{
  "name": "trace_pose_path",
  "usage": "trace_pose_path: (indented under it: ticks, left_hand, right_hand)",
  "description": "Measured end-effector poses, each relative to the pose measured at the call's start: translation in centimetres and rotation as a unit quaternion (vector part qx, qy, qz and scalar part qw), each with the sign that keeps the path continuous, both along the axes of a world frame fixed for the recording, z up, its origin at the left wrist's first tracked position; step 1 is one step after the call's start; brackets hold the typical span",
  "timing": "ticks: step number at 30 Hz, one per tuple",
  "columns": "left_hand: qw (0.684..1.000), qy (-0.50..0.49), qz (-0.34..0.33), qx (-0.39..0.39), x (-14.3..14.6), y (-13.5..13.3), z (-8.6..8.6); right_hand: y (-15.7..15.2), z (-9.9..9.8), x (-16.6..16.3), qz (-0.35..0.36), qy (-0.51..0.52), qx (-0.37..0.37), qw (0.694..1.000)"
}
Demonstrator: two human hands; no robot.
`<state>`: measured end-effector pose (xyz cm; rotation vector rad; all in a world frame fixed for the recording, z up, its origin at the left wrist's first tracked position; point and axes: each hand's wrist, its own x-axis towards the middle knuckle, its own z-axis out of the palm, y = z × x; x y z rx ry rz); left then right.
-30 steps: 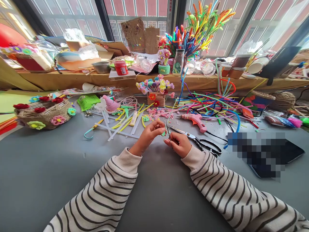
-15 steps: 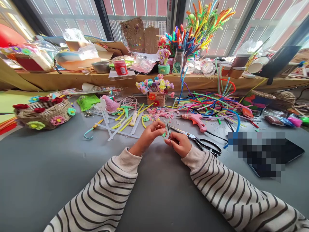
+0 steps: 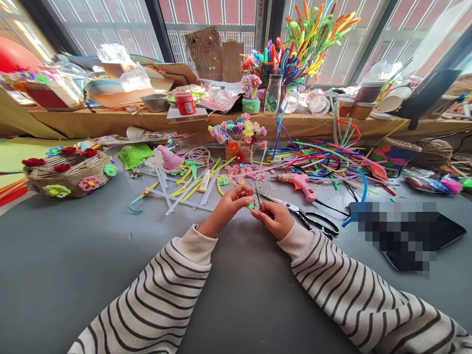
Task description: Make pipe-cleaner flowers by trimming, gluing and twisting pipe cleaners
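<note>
The striped sleeves run off the bottom edge. Right of the scissors, blocky pixels mask part of a dark slab. Just left of the scissors' handles, the right hand pinches a thin dark rod, partly hidden by fingers. Farther left, the left hand grips a small green piece, its shape hard to make out. Beyond the scissors lies a pink glue gun; far beyond, leftward, a red round object is cut off.
</note>
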<state>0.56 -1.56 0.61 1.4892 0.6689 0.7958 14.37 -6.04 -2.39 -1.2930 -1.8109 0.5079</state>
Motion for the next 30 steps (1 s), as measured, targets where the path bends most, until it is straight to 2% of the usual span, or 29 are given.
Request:
trace_pose_path:
  ticks: [7,15,22,30]
  left_hand:
    - [1.000,-0.001,0.003,0.001,0.05,0.18,-0.20]
    - [0.999,0.022,-0.009,0.027,0.09,-0.23,0.14]
    - [0.999,0.031,-0.008,0.020,0.04,-0.03,-0.05]
    - [1.000,0.008,-0.016,-0.008,-0.04,-0.04,0.03]
  right_hand:
    - [0.16,-0.44,0.06,-0.007,0.002,0.002,1.000]
    - [0.05,-0.13,0.04,0.031,0.013,-0.029,0.999]
    - [0.08,-0.20,0.06,-0.024,-0.002,0.013,1.000]
    - [0.26,-0.48,0.14,-0.020,-0.003,0.011,1.000]
